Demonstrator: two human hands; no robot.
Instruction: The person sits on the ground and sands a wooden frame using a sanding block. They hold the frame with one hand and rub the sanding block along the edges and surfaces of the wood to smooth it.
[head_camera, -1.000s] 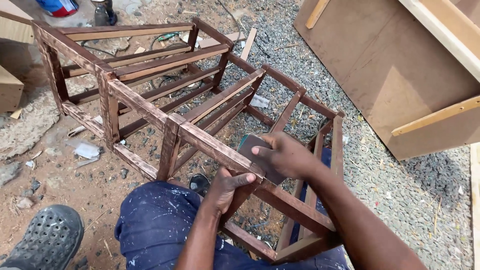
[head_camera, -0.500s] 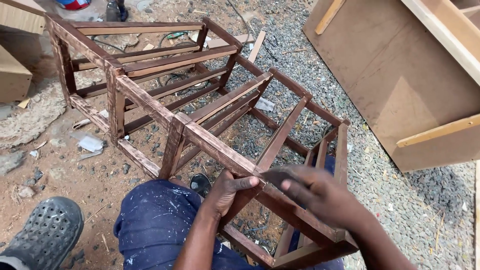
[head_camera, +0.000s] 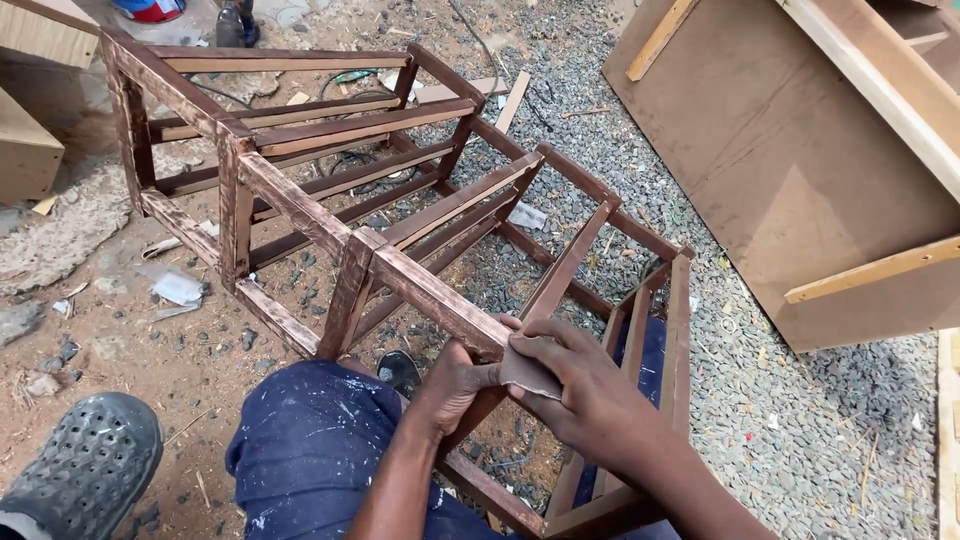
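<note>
Sanding the stained frame's top rail

The right hand (head_camera: 590, 400) pressed sandpaper (head_camera: 528, 372) onto the wooden frame (head_camera: 300, 205) lying across the lap; the left hand (head_camera: 455, 385) gripped the rail. More strokes likely needed.

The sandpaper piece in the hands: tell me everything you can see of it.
The sandpaper piece is a small, dull grey-brown sheet, bent over the near end of the top rail of the dark-stained wooden frame. The right hand presses it against the rail, fingers spread across it; the left hand grips the rail beside it, its thumb touching the sheet's edge. Its grit side is hidden.
</note>
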